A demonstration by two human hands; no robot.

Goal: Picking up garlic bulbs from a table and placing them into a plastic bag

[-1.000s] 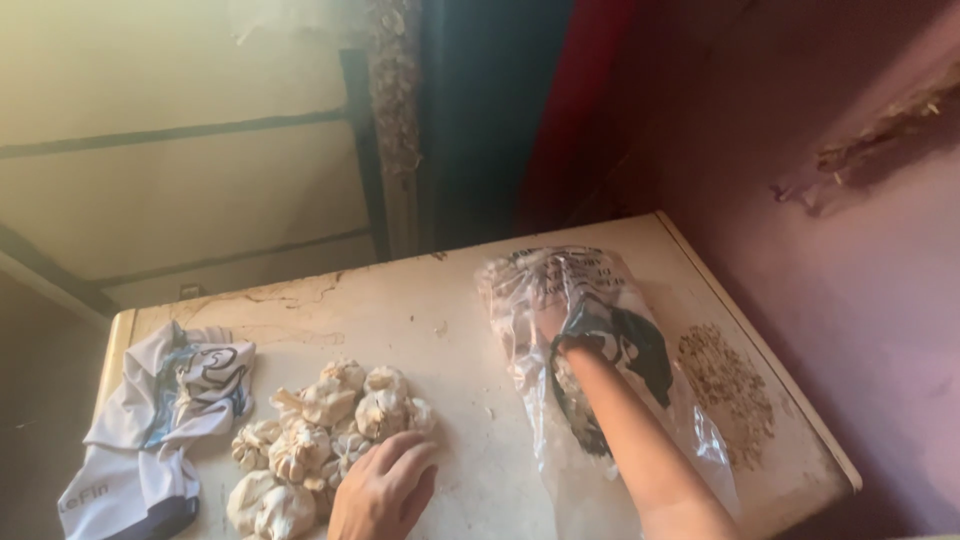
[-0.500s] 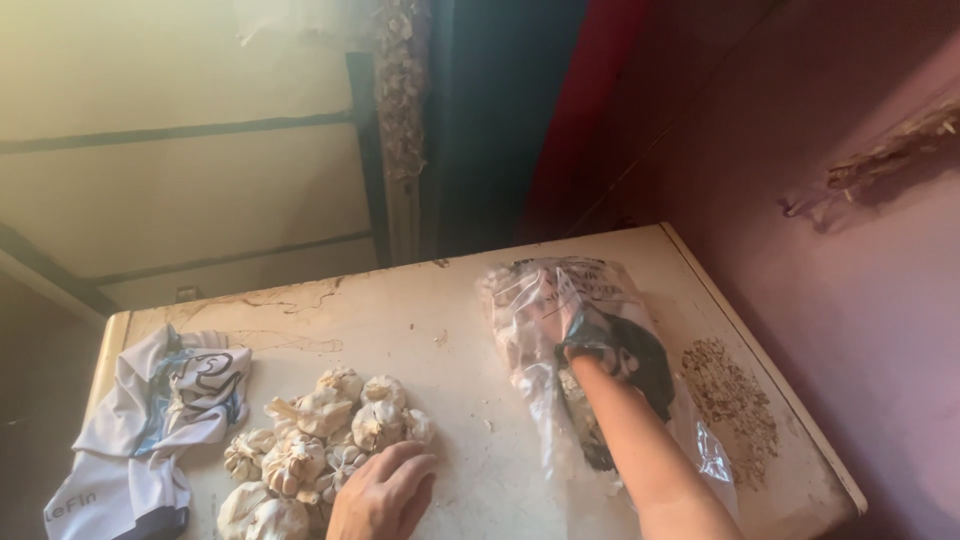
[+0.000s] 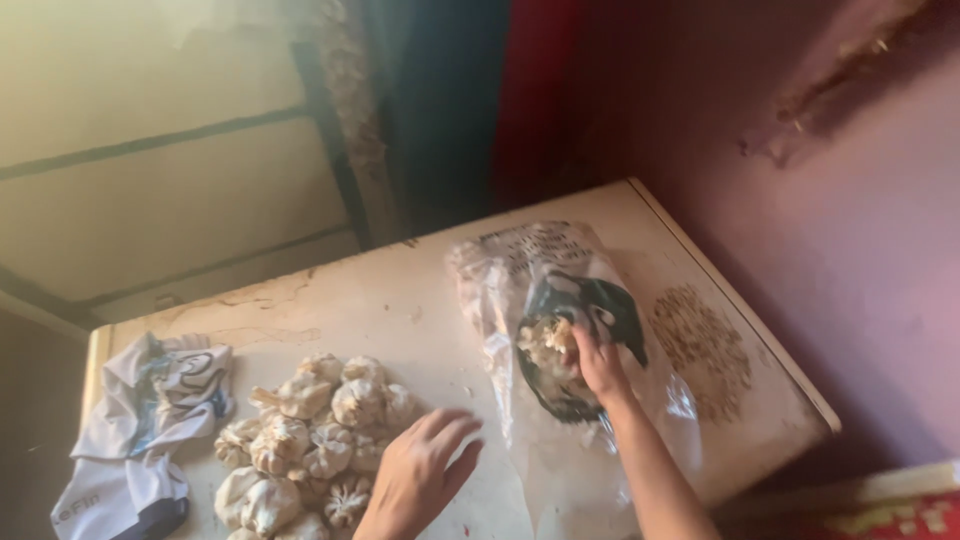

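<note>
Head camera view, looking down on a worn, cream-coloured bench (image 3: 400,300) with scratches and stains, pushed into a corner. A dull purple wall (image 3: 850,250) runs along its far right edge, a dark curtain (image 3: 450,100) hangs behind it, and a pale panelled wall (image 3: 150,150) fills the left background.

On the right, the right hand (image 3: 598,362) is pushed inside a clear plastic bag (image 3: 520,270) that lies flat on the bench. Its grip is curled closed around a pale garlic bulb (image 3: 545,340), held against a dark green inner bag (image 3: 590,305) within the clear one. Just right of this grip, a round patch of small brown seeds or grains (image 3: 700,350) lies on the bench.

On the left, the left hand (image 3: 420,475) rests palm down with fingers loosely spread, holding nothing. Its fingertips are near the edge of a pile of garlic bulbs (image 3: 310,440), which sits just left of this grip. Further left, well apart from both hands, lies a crumpled white cloth (image 3: 150,420) with blue-green print.
</note>
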